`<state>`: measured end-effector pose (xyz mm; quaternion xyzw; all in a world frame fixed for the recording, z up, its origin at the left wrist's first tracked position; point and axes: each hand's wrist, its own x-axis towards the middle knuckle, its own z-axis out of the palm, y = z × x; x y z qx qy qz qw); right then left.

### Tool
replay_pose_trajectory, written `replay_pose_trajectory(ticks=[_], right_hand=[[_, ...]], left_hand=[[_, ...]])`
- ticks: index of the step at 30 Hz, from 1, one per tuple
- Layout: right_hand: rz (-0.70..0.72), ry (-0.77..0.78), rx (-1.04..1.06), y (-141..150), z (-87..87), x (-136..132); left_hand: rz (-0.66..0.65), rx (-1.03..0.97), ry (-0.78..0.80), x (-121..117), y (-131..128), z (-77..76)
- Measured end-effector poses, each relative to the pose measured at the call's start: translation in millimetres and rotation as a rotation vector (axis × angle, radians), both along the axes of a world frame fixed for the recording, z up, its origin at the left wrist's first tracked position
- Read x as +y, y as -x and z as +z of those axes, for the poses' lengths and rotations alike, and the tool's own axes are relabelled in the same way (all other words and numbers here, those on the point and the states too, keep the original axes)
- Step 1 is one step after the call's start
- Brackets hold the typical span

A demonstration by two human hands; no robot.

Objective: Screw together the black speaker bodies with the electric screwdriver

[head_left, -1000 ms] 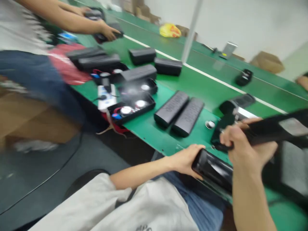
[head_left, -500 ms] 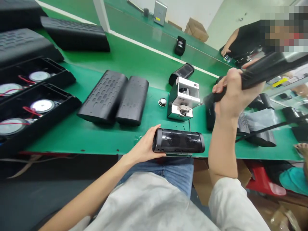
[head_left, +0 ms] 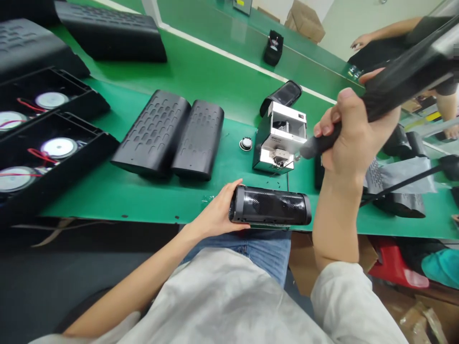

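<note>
My left hand (head_left: 218, 212) grips the left end of a glossy black cylindrical speaker (head_left: 270, 206) lying at the near edge of the green bench (head_left: 201, 81). My right hand (head_left: 353, 131) is closed round a black electric screwdriver (head_left: 387, 88), held slanted. Its tip sits at the front opening of a small silver screw feeder box (head_left: 281, 138), just behind the speaker.
Two black perforated speaker covers (head_left: 172, 136) lie side by side to the left. Open black housings with round drivers and red wires (head_left: 46, 148) are at far left. A small round silver part (head_left: 245, 143) lies beside the box. Another person's arm (head_left: 383, 33) shows at far right.
The camera has swung right from the co-worker's end of the bench onto my own spot. My right hand has brought the screwdriver tip to the silver box. My left hand still holds the speaker.
</note>
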<state>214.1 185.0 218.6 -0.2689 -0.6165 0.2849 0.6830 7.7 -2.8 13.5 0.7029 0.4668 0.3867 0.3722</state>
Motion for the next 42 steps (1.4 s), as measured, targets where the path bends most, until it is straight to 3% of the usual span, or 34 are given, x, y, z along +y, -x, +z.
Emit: replay_pose_trajectory(ticks=[4, 10, 14, 23, 39, 42], right_hand=[[0.175, 0.051, 0.024, 14.4, 19.9, -38.9], [0.176, 0.089, -0.027, 29.9, 28.3, -60.9], [0.217, 0.121, -0.002, 35.3, 17.7, -63.8], [0.257, 0.169, -0.001, 43.8, -32.6, -79.4], [0.281, 0.194, 0.014, 42.0, -40.8, -84.4], [0.349, 0.198, -0.056, 36.2, -30.0, -77.2]], left_hand=[[0.0, -0.009, 0.005, -0.5, 0.0, 1.0], [-0.006, -0.02, -0.026, -0.8, -0.9, -1.8], [-0.014, -0.021, -0.043, -1.3, -1.9, -2.9], [0.0, -0.07, -0.015, 0.2, -3.2, -2.4], [-0.018, -0.049, -0.027, -1.8, -1.5, -3.2], [0.0, -0.027, -0.028, -2.2, -0.5, -1.7]])
